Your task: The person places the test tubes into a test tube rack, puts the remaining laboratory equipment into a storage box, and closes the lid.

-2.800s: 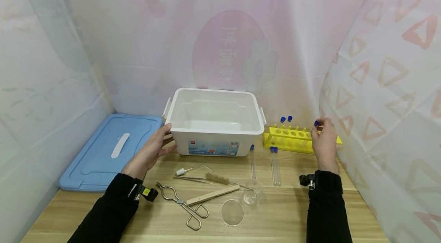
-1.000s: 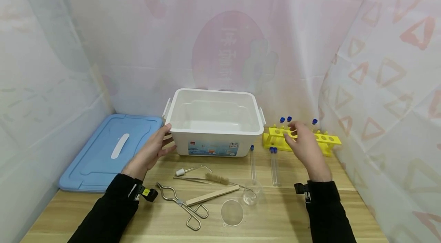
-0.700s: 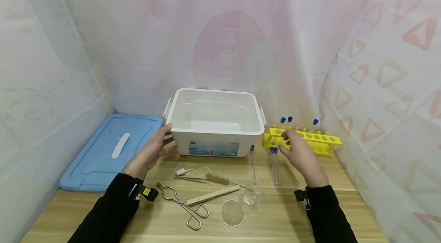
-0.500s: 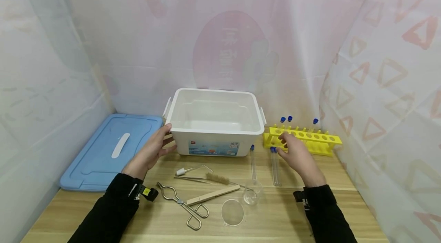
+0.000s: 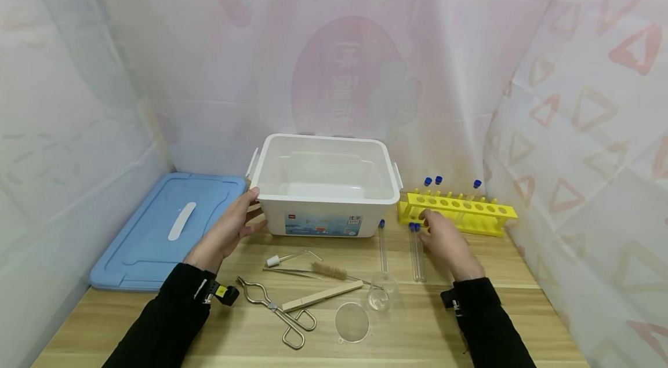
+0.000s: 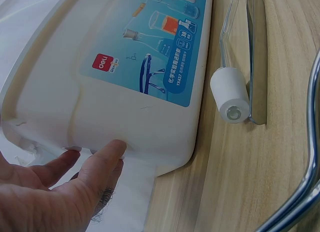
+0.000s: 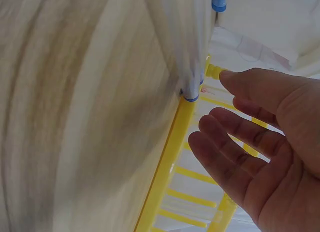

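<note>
My left hand rests with extended fingertips against the left corner of a white plastic box; in the left wrist view, a fingertip lies on its wall. My right hand is beside two blue-capped test tubes lying on the table, its fingers loosely bent and nothing between them. Behind it stands a yellow test tube rack, and three tubes with blue caps stick up from it. Another capped test tube lies in front of the box.
The blue lid lies left of the box. In front are crucible tongs, a wooden test tube clamp, a test tube brush, tweezers, a dropper, a small beaker and a clear round disc.
My right hand has let go of a blue-capped test tube, which now stands in the rack. It has moved left and down toward the two tubes on the table. My left hand has stayed put.
</note>
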A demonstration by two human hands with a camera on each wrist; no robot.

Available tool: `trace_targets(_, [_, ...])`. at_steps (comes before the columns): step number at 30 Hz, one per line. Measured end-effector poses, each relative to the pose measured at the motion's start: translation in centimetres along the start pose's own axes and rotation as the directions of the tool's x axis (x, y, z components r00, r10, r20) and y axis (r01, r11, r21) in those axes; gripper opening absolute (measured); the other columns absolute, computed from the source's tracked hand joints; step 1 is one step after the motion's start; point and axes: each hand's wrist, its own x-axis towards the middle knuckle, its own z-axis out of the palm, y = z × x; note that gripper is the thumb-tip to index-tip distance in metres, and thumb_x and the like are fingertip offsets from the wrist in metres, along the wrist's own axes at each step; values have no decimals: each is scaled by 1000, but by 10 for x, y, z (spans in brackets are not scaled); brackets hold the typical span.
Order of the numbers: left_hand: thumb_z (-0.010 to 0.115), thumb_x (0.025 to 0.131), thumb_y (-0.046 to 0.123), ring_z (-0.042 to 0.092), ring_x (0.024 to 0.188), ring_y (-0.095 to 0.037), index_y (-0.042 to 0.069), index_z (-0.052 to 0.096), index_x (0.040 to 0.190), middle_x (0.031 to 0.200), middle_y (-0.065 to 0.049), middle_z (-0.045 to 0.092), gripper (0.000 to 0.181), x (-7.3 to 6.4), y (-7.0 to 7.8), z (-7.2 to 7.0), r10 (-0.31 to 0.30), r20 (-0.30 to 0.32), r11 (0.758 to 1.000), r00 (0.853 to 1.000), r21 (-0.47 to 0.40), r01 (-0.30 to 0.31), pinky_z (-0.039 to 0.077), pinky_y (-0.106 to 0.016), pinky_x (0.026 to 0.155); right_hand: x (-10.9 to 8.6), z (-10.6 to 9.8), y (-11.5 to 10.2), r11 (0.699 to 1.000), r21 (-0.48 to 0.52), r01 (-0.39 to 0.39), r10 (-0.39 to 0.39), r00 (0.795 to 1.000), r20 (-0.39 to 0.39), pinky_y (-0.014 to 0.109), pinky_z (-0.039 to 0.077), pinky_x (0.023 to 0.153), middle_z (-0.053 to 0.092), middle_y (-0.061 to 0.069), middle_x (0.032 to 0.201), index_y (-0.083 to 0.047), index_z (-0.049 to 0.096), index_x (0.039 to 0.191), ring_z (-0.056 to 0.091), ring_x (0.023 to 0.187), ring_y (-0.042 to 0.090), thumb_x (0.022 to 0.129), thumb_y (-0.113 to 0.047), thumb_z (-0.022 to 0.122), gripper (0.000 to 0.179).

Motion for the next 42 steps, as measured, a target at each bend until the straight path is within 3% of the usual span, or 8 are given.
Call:
trace_targets(11, [37,126,61,25,181,-54,9,13,189,194,-29,13,86,1,1,0,-15,-5,1000,1000,-8,15,49,-55,139,0,8,5,999,3,-39,39,999,38,59,68,102,78,24,131,5,67,145,76,116,37,112,-5,75,36])
trace_targets(17, [37,126,61,25,181,-55,9,12,190,194,-29,13,86,1,1,0,-16,-8,1000,1000,-10,16,48,-56,139,-3,7,5,999,21,-32,31,998,49,60,69,102,78,27,132,6,66,145,77,116,37,111,-7,78,38])
trace_targets(22, [37,126,61,25,181,-55,9,13,189,193,-29,14,86,1,2,0,-17,-11,1000,1000,-7,17,47,-57,139,-4,7,6,998,27,-55,53,994,94,50,69,90,78,21,121,6,66,147,74,104,30,112,-5,76,38])
trace_targets(26, [37,126,61,24,181,-56,9,11,190,194,-30,12,86,1,1,-1,-15,-8,1000,1000,-6,15,48,-56,138,-2,6,6,998,-31,-62,65,990,123,46,66,85,75,17,112,6,65,148,69,96,26,111,-3,77,40])
trace_targets(33, [37,126,60,24,181,-55,9,10,190,194,-30,12,85,1,0,-1,-14,-5,1000,1000,-19,14,49,-53,138,1,5,6,996,-82,-42,52,990,129,49,66,89,75,17,111,7,66,148,69,97,27,108,4,76,41])
trace_targets(42, [36,126,59,24,181,-55,9,10,190,193,-30,12,85,1,0,-1,-8,3,1000,1000,-12,8,46,-56,139,-4,-6,6,1000,-16,-15,16,996,90,59,70,100,77,27,125,7,65,148,76,112,38,104,13,70,45])
